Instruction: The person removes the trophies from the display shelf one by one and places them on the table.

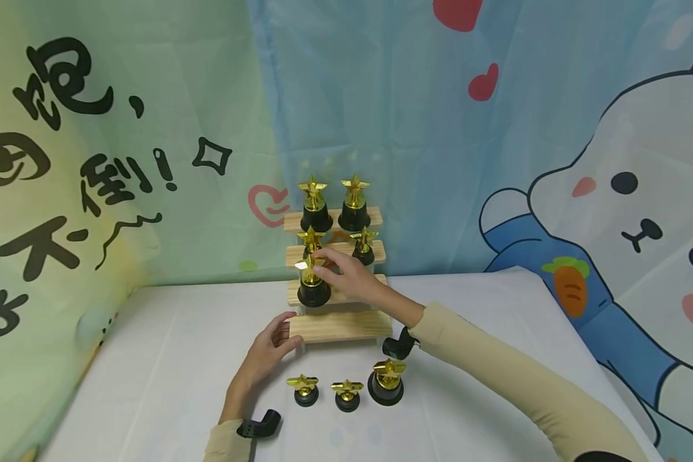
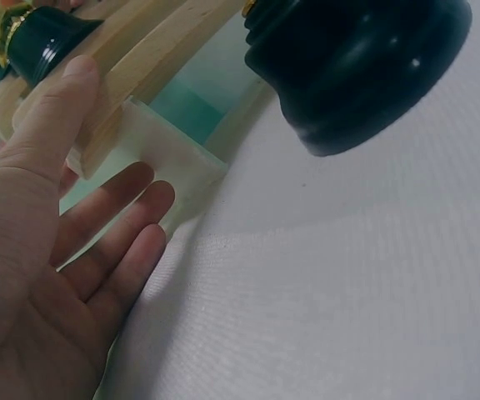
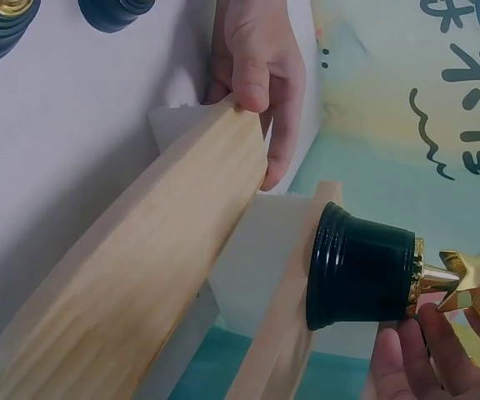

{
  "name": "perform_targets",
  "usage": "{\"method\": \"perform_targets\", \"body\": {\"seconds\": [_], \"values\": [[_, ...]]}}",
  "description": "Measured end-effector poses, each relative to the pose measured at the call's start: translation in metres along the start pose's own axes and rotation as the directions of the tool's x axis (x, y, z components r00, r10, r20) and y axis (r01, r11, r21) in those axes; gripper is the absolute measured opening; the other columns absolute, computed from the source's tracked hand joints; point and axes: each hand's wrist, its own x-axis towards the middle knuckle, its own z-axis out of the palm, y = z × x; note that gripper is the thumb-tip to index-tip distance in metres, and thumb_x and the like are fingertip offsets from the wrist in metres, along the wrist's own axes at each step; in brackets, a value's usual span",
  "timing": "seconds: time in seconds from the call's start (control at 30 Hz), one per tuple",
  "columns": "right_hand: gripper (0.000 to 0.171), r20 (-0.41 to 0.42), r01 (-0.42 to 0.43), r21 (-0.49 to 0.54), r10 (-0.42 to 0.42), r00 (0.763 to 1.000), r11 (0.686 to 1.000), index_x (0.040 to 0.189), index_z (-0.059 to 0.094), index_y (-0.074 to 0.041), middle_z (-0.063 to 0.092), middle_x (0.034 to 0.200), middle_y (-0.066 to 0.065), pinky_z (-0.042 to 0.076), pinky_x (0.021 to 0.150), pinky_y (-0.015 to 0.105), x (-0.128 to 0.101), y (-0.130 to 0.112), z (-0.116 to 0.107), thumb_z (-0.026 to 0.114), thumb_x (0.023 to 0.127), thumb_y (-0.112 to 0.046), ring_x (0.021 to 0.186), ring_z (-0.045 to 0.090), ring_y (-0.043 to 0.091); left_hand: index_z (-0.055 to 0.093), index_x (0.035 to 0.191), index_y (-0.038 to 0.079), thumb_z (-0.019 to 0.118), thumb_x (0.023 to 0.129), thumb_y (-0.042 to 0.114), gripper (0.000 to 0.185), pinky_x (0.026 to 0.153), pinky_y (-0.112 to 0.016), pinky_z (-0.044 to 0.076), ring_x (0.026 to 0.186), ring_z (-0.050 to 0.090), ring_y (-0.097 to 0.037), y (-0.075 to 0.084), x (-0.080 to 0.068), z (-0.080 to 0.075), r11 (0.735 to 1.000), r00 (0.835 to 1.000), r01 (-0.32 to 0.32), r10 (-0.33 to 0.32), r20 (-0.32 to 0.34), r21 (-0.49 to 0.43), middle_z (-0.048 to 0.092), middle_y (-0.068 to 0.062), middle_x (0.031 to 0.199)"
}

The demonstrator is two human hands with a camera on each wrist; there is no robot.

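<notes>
A tiered wooden display stand [image 1: 341, 327] stands at the back of the table. My left hand [image 1: 264, 353] grips the left end of its lowest board [image 3: 140, 250], thumb over the edge, with several fingers loosely extended below in the left wrist view. On the step above sits a gold star trophy [image 1: 314, 294] with a black base. My right hand [image 1: 346, 277] pinches the star at its top; the base [image 3: 361, 271] is against the board in the right wrist view. Behind it, one trophy [image 1: 311, 239] stands partly hidden and another [image 1: 364, 255] stands to the right.
Two trophies [image 1: 316, 218] [image 1: 355, 217] occupy the top step. In front of the stand, two small trophies [image 1: 306, 396] [image 1: 347, 402] and a larger one [image 1: 385, 389] stand on the white tablecloth [image 1: 167, 359]. A printed curtain [image 1: 427, 160] hangs close behind.
</notes>
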Motion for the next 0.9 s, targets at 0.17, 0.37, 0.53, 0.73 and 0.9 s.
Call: {"method": "perform_targets", "body": {"seconds": [0.17,0.37,0.53,0.73,0.9], "values": [[0.042,-0.009,0.01,-0.003,-0.01,1.0,1.0,0.139,0.049,-0.011,0.057,0.136,0.009,0.053,0.09,0.04,-0.002,0.0,0.0,0.048,0.102,-0.031,0.115,0.059,0.024,0.044,0.143,0.008,0.07,0.09,0.023,0.061,0.093,-0.03,0.052,0.113,0.063,-0.027,0.0,0.0,0.001,1.0,1.0,-0.002,0.002,0.001,-0.004,0.063,-0.017,0.128],[0.042,-0.015,0.024,0.007,-0.024,1.0,1.0,0.139,0.049,-0.01,0.057,0.136,0.009,0.053,0.09,0.039,-0.007,-0.002,-0.002,0.05,0.102,-0.03,0.115,0.059,0.024,0.044,0.143,0.01,0.071,0.089,0.022,0.062,0.094,-0.032,0.052,0.112,0.063,-0.026,-0.019,0.009,0.004,1.0,1.0,0.01,-0.01,-0.025,0.018,0.063,-0.016,0.128],[0.043,-0.017,0.011,0.048,-0.01,1.0,0.999,0.14,0.048,-0.011,0.054,0.139,0.008,0.051,0.093,0.041,-0.018,-0.007,-0.01,0.05,0.102,-0.031,0.116,0.058,0.024,0.047,0.141,0.016,0.072,0.088,0.025,0.06,0.091,-0.027,0.052,0.111,0.064,-0.023,-0.036,0.016,0.004,1.0,0.999,-0.006,0.007,-0.042,0.011,0.064,-0.013,0.126],[0.044,-0.011,-0.009,0.092,0.01,1.0,0.996,0.14,0.048,-0.01,0.053,0.139,0.01,0.05,0.093,0.042,-0.036,-0.01,-0.023,0.051,0.102,-0.03,0.117,0.057,0.025,0.049,0.139,0.02,0.073,0.086,0.028,0.059,0.087,-0.021,0.052,0.108,0.065,-0.02,-0.038,0.016,0.004,1.0,0.999,-0.02,0.02,-0.042,-0.013,0.065,-0.011,0.124],[0.043,-0.047,-0.006,0.095,0.011,0.999,0.995,0.138,0.05,-0.01,0.056,0.133,0.012,0.051,0.091,0.04,-0.059,-0.007,-0.033,0.052,0.101,-0.03,0.114,0.059,0.026,0.048,0.14,0.019,0.074,0.086,0.029,0.061,0.088,-0.021,0.051,0.107,0.065,-0.021,-0.036,0.015,0.004,1.0,0.999,-0.024,0.024,-0.039,-0.01,0.065,-0.012,0.124]]}}
